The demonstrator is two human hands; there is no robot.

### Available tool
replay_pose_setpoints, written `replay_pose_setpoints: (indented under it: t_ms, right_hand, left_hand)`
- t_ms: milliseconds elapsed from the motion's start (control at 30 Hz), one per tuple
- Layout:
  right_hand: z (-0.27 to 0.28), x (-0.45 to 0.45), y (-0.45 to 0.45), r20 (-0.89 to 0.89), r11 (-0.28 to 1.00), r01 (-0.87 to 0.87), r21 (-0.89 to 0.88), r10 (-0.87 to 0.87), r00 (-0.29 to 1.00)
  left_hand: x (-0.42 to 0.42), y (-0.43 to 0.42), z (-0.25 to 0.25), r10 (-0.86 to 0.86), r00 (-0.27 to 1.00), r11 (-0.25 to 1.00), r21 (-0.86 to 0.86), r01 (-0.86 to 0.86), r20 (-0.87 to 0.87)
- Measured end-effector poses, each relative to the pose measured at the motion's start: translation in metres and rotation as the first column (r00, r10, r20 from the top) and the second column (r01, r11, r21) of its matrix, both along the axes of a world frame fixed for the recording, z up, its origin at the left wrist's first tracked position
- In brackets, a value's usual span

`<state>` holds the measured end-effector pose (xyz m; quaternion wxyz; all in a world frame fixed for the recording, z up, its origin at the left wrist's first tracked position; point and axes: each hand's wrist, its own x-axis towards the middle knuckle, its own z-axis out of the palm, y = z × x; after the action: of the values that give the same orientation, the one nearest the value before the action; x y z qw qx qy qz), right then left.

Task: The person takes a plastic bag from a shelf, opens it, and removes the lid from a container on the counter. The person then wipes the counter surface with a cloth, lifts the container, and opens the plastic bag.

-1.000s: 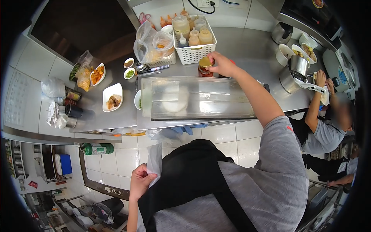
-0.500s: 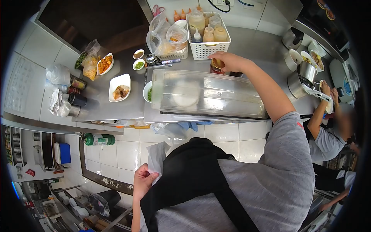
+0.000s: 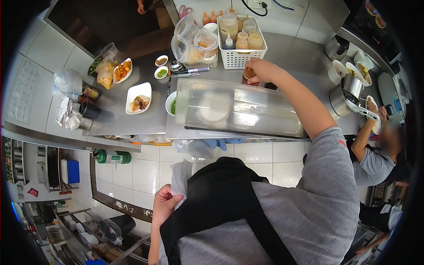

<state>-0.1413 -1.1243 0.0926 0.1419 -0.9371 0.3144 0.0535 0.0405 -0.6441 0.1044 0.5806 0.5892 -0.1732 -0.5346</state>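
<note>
My left hand (image 3: 167,202) is low at the front of my body, thumb and fingers pinched on a translucent plastic bag (image 3: 180,176) that stands up above them. Across the counter reaches my right hand (image 3: 264,71), its fingers closed around the lid of a small jar (image 3: 248,76). The jar's lower part is hidden behind a long container with a clear lid (image 3: 260,110). Through that lid a pale round shape shows faintly. Just behind the jar sits a white basket (image 3: 242,62) of squeeze bottles (image 3: 229,26).
Left on the steel counter are a white bowl of food (image 3: 138,98), a dish of orange pieces (image 3: 123,70) and two small sauce dishes (image 3: 161,72). A bowl of chopped greens (image 3: 171,104) touches the container's left end. At right, a co-worker (image 3: 375,154) stands near metal pots (image 3: 342,99).
The view has shifted slightly. My right hand stays on the jar, its fingers lower around the lid. My left hand still pinches the bag. Another person's hand now shows in the opening at the top.
</note>
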Motion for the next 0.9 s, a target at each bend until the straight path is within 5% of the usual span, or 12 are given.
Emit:
replay_pose_setpoints:
  t_ms: [133,267,333,467,667,900]
  right_hand:
    - [0.007,0.017,0.010,-0.203,0.971,0.230,-0.065,-0.238,0.950]
    - [0.026,0.017,0.008,-0.454,0.960,0.276,-0.050,-0.268,0.850]
    - [-0.009,-0.003,-0.002,0.150,0.994,0.066,-0.088,-0.052,0.987]
    - [-0.019,-0.005,-0.010,0.043,0.997,-0.068,0.025,0.067,0.997]
    - [-0.028,0.007,-0.003,0.221,0.998,0.058,0.029,-0.063,0.973]
    - [-0.029,0.037,0.013,0.222,0.951,0.302,0.058,-0.307,0.925]
  left_hand:
    - [0.002,-0.002,-0.003,-0.032,0.999,0.999,0.014,0.032,0.004]
    - [0.005,-0.004,-0.004,-0.053,0.998,0.999,0.002,0.053,0.025]
    - [0.006,-0.005,-0.004,-0.058,0.998,0.998,0.000,0.058,0.017]
    - [0.008,-0.011,-0.004,-0.084,0.996,0.996,-0.010,0.084,0.002]
    - [0.016,-0.027,-0.010,-0.148,0.989,0.988,0.031,0.149,-0.005]
    - [0.051,-0.057,-0.041,-0.372,0.928,0.925,0.076,0.372,-0.008]
